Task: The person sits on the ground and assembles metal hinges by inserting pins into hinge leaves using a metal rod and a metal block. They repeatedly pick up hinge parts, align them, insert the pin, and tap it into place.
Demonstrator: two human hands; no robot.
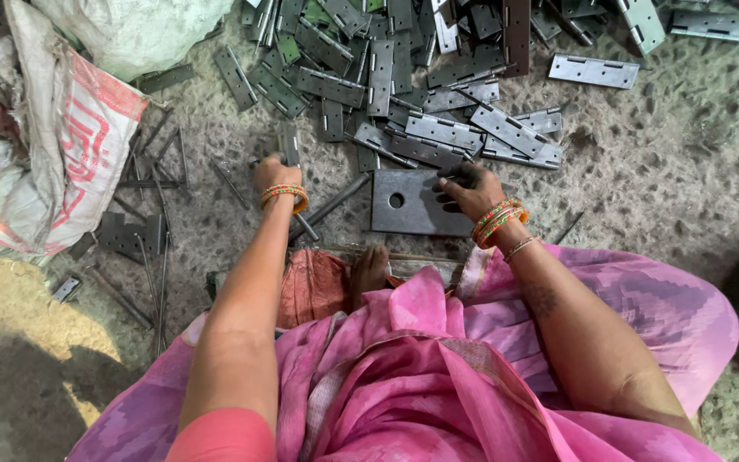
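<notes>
Fingers of the left hand (274, 171) curl shut around a narrow grey hinge (289, 144), standing just left of the dark steel plate with a hole (410, 204). Right hand (470, 190) rests half-open on that plate's right edge, holding nothing. Beyond the plate lies the heap of hinges (421, 77); far left of it, a crumpled white sack with red print (79, 145).

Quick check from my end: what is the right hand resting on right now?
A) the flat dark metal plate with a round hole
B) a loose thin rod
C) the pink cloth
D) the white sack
A: the right hand lies on the edge of the flat dark metal plate, its round hole showing just left of the fingers.
</notes>
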